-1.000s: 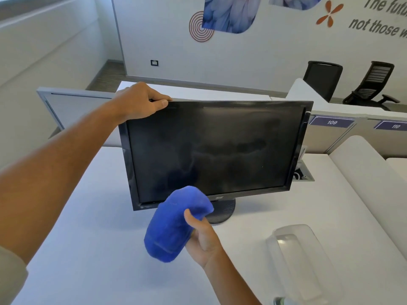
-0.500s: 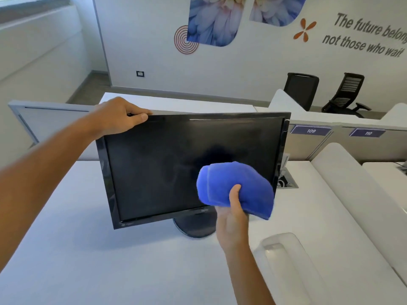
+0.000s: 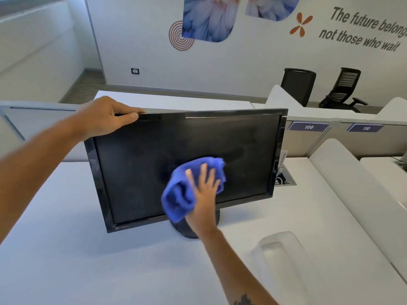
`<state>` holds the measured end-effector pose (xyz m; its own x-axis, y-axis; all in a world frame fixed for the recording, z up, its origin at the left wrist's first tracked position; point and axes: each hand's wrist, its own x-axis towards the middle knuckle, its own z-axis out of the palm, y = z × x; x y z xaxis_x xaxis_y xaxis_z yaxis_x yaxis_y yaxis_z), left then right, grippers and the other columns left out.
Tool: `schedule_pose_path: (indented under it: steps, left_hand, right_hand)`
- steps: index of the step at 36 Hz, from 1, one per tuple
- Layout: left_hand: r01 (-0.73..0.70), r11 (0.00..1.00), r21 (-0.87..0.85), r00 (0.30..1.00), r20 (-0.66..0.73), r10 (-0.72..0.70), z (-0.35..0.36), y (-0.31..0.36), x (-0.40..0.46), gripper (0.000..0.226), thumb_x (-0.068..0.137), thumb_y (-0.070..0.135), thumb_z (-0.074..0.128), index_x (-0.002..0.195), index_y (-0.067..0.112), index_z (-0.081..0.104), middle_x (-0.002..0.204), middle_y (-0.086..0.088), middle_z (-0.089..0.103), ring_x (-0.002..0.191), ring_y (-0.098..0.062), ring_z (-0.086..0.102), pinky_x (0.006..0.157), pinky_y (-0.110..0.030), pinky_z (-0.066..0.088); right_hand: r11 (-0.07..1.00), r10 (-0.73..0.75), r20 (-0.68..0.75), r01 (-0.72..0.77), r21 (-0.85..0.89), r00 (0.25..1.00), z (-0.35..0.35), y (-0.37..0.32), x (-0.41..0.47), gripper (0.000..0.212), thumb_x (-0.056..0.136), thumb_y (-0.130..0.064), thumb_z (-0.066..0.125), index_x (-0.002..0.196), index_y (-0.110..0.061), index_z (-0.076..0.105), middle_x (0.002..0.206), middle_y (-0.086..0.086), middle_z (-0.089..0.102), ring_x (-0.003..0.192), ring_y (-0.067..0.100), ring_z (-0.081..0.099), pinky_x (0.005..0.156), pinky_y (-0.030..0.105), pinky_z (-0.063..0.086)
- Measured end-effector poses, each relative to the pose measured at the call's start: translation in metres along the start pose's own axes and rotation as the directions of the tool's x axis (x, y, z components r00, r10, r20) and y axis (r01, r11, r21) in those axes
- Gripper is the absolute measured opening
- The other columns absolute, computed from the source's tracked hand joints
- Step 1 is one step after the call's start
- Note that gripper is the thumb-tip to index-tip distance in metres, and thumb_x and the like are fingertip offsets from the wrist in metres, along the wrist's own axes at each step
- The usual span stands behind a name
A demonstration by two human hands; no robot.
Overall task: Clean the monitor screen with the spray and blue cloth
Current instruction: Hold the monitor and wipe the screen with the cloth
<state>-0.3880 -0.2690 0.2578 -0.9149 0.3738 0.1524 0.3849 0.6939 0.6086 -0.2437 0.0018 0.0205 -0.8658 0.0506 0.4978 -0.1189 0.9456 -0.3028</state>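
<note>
Right hand (image 3: 203, 190): fingers straight and spread, palm flat on the blue cloth (image 3: 187, 188), pressing it against the lower middle of the monitor screen (image 3: 154, 164). Cloth bunched, spilling out to the left of and below the palm, reaching the bottom bezel. Left hand (image 3: 105, 116): curled over the monitor's top left corner, thumb in front on the bezel, fingers behind. Monitor tilted, standing on a round base on the white counter (image 3: 66, 249). Nearer, to the right: a clear plastic container (image 3: 279, 258), apart from the monitor.
</note>
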Motion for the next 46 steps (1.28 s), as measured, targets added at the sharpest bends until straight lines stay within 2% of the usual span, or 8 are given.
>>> schedule_pose_path:
  steps: [7,14,18,23,28,32,40,46]
  left_hand:
    - [-0.028,0.998,-0.064,0.999,0.018,0.029,0.000,-0.007,0.000,0.025,0.101,0.037,0.067,0.120,0.053,0.072,0.124,0.021,0.073,0.121,-0.012,0.065,0.117,-0.042,0.045]
    - [-0.022,0.997,-0.073,1.000,0.015,0.023,0.000,-0.008,0.001,0.025,0.101,0.036,0.067,0.121,0.052,0.073,0.124,0.021,0.074,0.121,-0.012,0.065,0.116,-0.040,0.044]
    - [-0.024,0.997,-0.071,0.999,0.029,0.027,-0.001,-0.007,0.004,0.024,0.101,0.040,0.067,0.121,0.052,0.074,0.127,0.018,0.074,0.124,-0.014,0.065,0.118,-0.046,0.044]
    - [-0.015,0.997,-0.070,1.000,0.019,0.016,-0.001,-0.006,0.003,0.027,0.101,0.037,0.067,0.127,0.044,0.075,0.127,0.018,0.074,0.119,-0.010,0.065,0.112,-0.036,0.045]
    - [-0.013,0.998,-0.061,1.000,0.015,0.014,0.001,-0.001,0.000,0.028,0.102,0.033,0.067,0.128,0.042,0.074,0.115,0.020,0.075,0.093,0.010,0.063,0.099,-0.028,0.042]
    - [-0.013,0.998,-0.055,1.000,0.005,0.013,0.000,-0.001,-0.003,0.029,0.102,0.033,0.066,0.129,0.038,0.075,0.121,0.017,0.075,0.111,-0.001,0.065,0.103,-0.029,0.043]
    - [0.003,1.000,0.004,1.000,0.024,-0.003,-0.004,0.006,-0.005,0.031,0.104,0.040,0.063,0.133,0.036,0.074,0.133,0.011,0.073,0.118,-0.016,0.064,0.106,-0.036,0.048]
    - [0.010,0.999,0.033,1.000,0.018,-0.010,-0.004,0.008,-0.006,0.031,0.104,0.042,0.063,0.133,0.039,0.072,0.137,0.017,0.069,0.126,-0.009,0.062,0.112,-0.037,0.047]
  right_hand:
    - [0.915,-0.392,0.112,0.400,-0.049,0.913,0.004,0.018,-0.030,0.068,0.096,-0.037,0.066,0.159,-0.037,0.040,0.170,0.000,0.029,0.161,0.029,0.016,0.127,0.054,0.016]
    - [0.902,0.399,-0.277,-0.429,-0.054,0.874,-0.018,0.101,0.002,0.085,0.108,-0.018,0.049,0.165,-0.032,-0.012,0.171,0.021,0.019,0.158,0.042,0.019,0.122,0.061,0.032]
    - [0.861,0.476,-0.288,-0.507,-0.040,0.831,-0.017,0.073,0.013,0.089,0.109,-0.025,0.049,0.163,-0.027,-0.022,0.171,0.023,0.018,0.157,0.045,0.021,0.119,0.064,0.035]
    - [0.996,0.050,0.075,-0.044,-0.072,0.996,0.006,0.009,-0.020,0.069,0.097,-0.041,0.047,0.162,-0.027,0.030,0.169,0.024,0.022,0.156,0.051,0.016,0.118,0.069,0.024]
    - [0.866,-0.468,0.353,0.499,0.001,0.810,0.011,0.014,-0.050,0.087,0.092,-0.044,0.069,0.164,-0.041,0.021,0.176,-0.003,0.007,0.162,0.030,-0.001,0.125,0.061,0.008]
    - [0.884,-0.449,0.179,0.464,-0.051,0.875,-0.007,0.035,-0.021,0.073,0.092,-0.026,0.069,0.158,-0.039,0.042,0.170,-0.004,0.030,0.159,0.027,0.019,0.126,0.054,0.014]
    - [0.923,0.355,-0.202,-0.377,-0.081,0.913,-0.048,0.052,0.078,0.061,0.109,-0.043,0.033,0.166,-0.028,0.017,0.173,0.020,0.010,0.159,0.047,0.007,0.121,0.071,0.021]
    - [0.980,-0.196,-0.174,0.185,-0.078,0.965,-0.028,-0.034,0.080,0.066,0.103,-0.053,0.057,0.159,-0.020,0.044,0.171,0.011,0.021,0.158,0.047,0.014,0.126,0.067,0.003]
